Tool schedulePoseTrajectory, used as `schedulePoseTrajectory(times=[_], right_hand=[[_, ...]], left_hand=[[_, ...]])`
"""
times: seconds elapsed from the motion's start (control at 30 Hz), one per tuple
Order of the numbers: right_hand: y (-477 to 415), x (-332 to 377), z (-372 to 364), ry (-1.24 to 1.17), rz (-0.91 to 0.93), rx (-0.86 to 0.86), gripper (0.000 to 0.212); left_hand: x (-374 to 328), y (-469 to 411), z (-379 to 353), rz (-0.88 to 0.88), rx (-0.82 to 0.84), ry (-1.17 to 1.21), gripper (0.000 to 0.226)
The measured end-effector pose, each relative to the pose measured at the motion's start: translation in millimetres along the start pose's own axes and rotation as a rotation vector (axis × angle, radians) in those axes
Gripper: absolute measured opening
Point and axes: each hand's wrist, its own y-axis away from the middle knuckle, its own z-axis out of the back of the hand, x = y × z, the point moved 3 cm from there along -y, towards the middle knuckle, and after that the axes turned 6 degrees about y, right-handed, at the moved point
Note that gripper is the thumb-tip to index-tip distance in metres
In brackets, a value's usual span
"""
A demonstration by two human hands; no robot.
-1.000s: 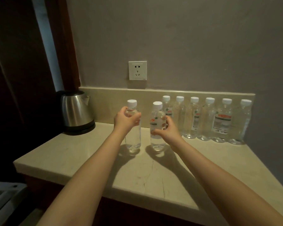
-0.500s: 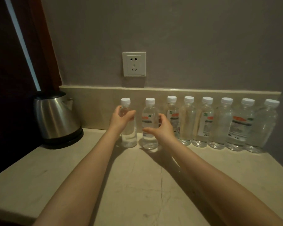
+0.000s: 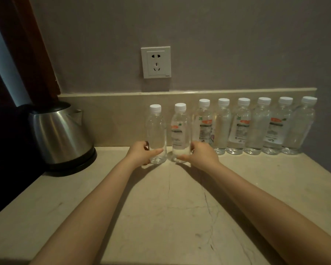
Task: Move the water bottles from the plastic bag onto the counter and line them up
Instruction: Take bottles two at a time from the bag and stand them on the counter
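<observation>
So the two water bottles in play are the leftmost bottle [image 3: 155, 131] and the second bottle [image 3: 180, 131], both upright with white caps and their bases down on the counter [image 3: 170, 207], or as good as. The left hand [image 3: 139, 153] is wrapped round the bottom of the leftmost one with the thumb across the front, and the right hand [image 3: 201, 154] grips the bottom of the second one the same way. So neither hand is spread, each is curled round its own bottle. Just to the right is the row of six bottles [image 3: 244, 127], lined up tight against the backsplash [image 3: 113, 119]. The two held ones look to sit a touch forward of that line. My read is this is the lining-up step, right at the end of it. Next move is probably to slide both back until they're level with the six and snug beside them, then let go without tipping anything, since these are tall and narrow. The plastic bag isn't in view, so I can't tell if more are left. Further out there's a steel kettle [image 3: 59, 134] at the left and a wall socket [image 3: 155, 62] above.
</observation>
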Motion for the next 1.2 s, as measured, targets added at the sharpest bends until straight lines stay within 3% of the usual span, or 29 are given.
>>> schedulePoseTrajectory(times=[0.17, 0.27, 0.43, 0.7, 0.83, 0.97, 1.07, 1.2], right_hand=[[-1, 2, 0, 0.095, -0.085, -0.056, 0.053], [-7, 1, -2, 0.123, -0.126, -0.111, 0.055], [-15, -2, -7, 0.164, -0.172, -0.185, 0.040], [-13, 0, -9, 0.213, -0.154, -0.174, 0.038], [-8, 4, -1, 0.183, -0.102, 0.007, 0.033], [7, 13, 15, 0.023, -0.037, 0.119, 0.031], [22, 18, 31, -0.152, -0.046, 0.064, 0.029], [52, 8, 57, -0.283, -0.111, -0.118, 0.025]], left_hand=[[-12, -10, -11, -0.018, 0.022, -0.004, 0.030], [-18, -21, -20, -0.004, 0.012, -0.015, 0.043], [-25, -35, -32, -0.015, 0.013, -0.064, 0.062], [-24, -24, -32, -0.031, 0.028, -0.295, 0.066], [-30, -6, -19, -0.027, -0.026, -0.263, 0.045], [-47, 20, -5, -0.143, -0.213, -0.139, 0.029], [-66, 39, -8, -0.279, -0.225, 0.051, 0.031], [-88, 59, -29, -0.387, -0.119, 0.212, 0.025]])
